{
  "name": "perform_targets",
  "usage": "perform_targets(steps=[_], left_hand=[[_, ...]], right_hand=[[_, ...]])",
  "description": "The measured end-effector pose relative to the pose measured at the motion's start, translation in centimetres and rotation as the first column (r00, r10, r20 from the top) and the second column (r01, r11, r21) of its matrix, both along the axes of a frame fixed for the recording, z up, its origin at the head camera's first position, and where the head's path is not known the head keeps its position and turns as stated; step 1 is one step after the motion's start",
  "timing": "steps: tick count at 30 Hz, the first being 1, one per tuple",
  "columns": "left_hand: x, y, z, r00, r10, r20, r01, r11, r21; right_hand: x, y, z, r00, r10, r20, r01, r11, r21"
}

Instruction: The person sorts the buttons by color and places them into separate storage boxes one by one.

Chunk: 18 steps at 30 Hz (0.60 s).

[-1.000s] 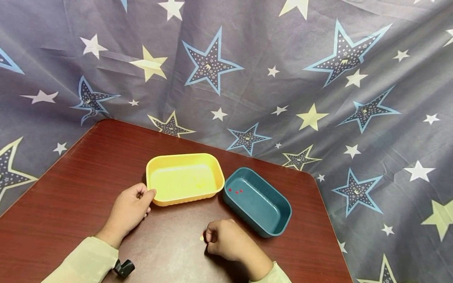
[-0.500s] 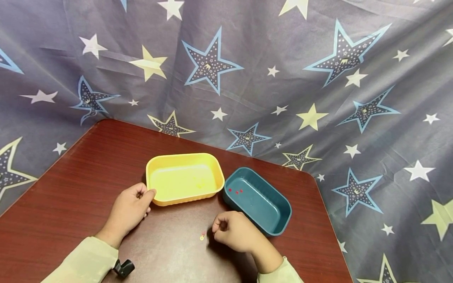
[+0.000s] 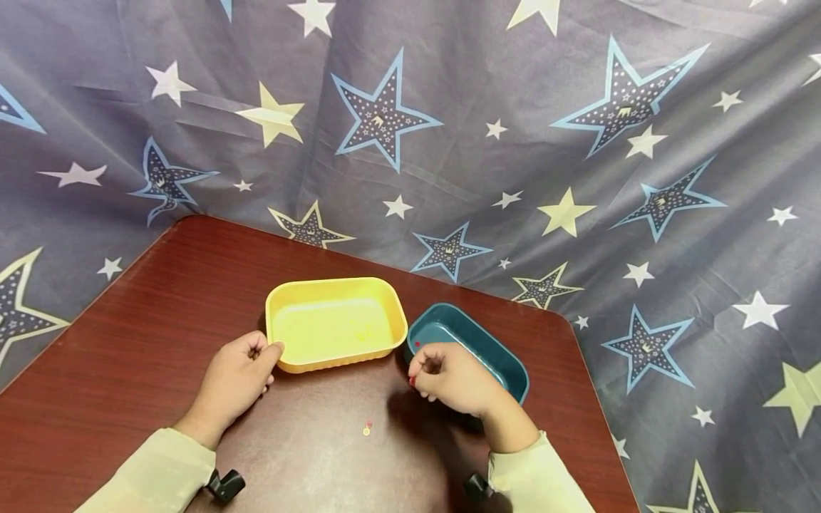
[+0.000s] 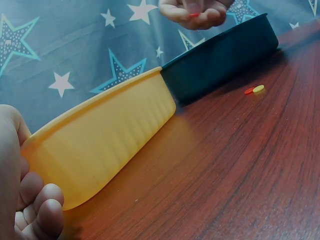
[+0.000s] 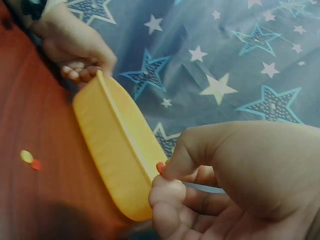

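My left hand (image 3: 234, 381) pinches the near-left rim of a yellow plastic tub (image 3: 340, 361). Between thumb and fingertips, my right hand (image 3: 455, 377) holds a small red button (image 5: 160, 167), raised over the near edge of a dark teal tub (image 3: 489, 342). One red button in that tub shows; the hand covers part of its inside. On the table, a yellow button (image 4: 258, 89) lies against another red button (image 4: 249, 91). A few yellow pieces (image 3: 363, 336) are faint on the yellow tub's floor.
Both tubs stand with their ends touching on a reddish-brown wooden table (image 3: 160, 299). A star-patterned curtain (image 3: 481, 164) hangs behind the table. Black camera mounts (image 3: 226, 486) sit at the wrists.
My right hand has moved from the loose buttons up and right to the teal tub, carrying a red button. The left hand stays on the yellow tub's rim.
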State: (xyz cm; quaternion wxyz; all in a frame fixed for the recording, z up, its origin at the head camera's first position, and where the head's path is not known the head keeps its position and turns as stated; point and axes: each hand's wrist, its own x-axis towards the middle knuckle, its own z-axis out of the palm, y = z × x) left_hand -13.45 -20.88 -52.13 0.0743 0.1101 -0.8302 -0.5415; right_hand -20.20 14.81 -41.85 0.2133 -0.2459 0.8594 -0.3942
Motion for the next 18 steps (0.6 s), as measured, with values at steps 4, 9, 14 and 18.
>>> perform_targets(steps=[4,9,14,18], left_hand=[[0.0,0.0,0.1,1.0,0.0,0.001,0.0,1.0,0.004],[0.0,-0.1,0.1,1.0,-0.007,0.004,0.007,1.0,0.003],[0.0,-0.2,0.2,1.0,-0.01,0.005,0.01,1.0,-0.004],[0.1,-0.2,0.3,1.0,-0.013,0.006,0.013,1.0,0.005]], right_hand=[[-1.6,0.6,0.6,0.997,-0.031,0.065,0.033,0.999,-0.032],[-3.7,1.3,1.2,0.988,-0.095,0.118,0.102,0.993,-0.054],[-5.9,1.8,1.6,0.978,-0.143,0.152,0.155,0.986,-0.069],[-7.3,2.2,1.2,0.965,-0.177,0.194,0.194,0.979,-0.07]])
